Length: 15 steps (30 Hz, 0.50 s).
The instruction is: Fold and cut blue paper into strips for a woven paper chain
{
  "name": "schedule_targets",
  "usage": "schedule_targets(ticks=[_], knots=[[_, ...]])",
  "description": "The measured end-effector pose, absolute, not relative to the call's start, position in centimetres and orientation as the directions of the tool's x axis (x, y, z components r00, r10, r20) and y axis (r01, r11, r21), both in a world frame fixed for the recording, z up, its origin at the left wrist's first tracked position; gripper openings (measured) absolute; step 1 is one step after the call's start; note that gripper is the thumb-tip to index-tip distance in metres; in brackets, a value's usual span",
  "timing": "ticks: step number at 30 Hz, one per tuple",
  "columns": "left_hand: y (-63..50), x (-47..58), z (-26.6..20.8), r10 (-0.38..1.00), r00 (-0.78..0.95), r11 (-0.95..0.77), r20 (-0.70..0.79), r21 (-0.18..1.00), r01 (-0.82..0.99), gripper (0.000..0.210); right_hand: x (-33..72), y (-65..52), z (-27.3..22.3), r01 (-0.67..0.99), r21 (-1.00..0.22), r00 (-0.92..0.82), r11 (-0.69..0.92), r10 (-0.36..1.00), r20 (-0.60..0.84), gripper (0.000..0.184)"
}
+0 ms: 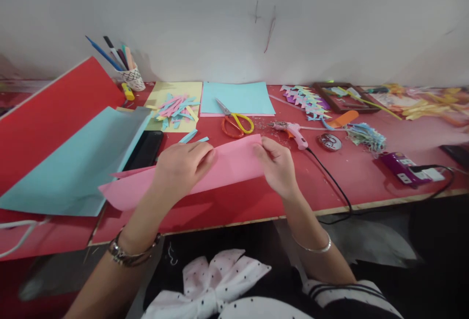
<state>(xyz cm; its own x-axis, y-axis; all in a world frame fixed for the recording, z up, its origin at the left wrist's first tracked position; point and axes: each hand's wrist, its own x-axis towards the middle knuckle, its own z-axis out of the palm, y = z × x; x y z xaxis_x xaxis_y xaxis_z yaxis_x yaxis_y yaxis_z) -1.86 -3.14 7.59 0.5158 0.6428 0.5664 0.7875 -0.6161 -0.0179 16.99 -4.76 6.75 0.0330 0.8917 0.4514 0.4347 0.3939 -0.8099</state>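
A long sheet of pink paper [234, 160], folded lengthwise, is held between my two hands above the red table. My left hand [181, 167] pinches its upper edge near the middle, thumb on the near face. At the right end, my right hand [274, 165] grips the paper between thumb and fingers. The left part of the sheet fans apart slightly. Just beyond it lie scissors [236, 119] with red and yellow handles. A pink glue gun [293, 132] rests to the right of the scissors.
Cut paper strips [178, 110] lie on yellow sheets beside blue sheets [238, 96]. Leftward are large blue paper [73, 172], a black phone [144, 148] and a pen cup [132, 77]. Rightward are a round tin [330, 141], a paper tassel [366, 137] and a purple power strip [403, 168] with its cord.
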Motion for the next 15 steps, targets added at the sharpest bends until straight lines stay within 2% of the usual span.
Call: schedule_targets(ticks=[7,15], knots=[[-3.3,-0.3,8.4,0.647,0.503,-0.631,0.573,0.032,0.775,0.043,15.7,-5.7,7.2,0.450,-0.710,-0.027,0.542,0.803,0.596,0.030],[-3.4,-0.5,9.4,0.662,0.550,-0.660,0.509,0.049,0.749,0.043,15.7,-5.8,7.2,0.458,-0.748,0.047,0.481,0.827,0.560,0.030]])
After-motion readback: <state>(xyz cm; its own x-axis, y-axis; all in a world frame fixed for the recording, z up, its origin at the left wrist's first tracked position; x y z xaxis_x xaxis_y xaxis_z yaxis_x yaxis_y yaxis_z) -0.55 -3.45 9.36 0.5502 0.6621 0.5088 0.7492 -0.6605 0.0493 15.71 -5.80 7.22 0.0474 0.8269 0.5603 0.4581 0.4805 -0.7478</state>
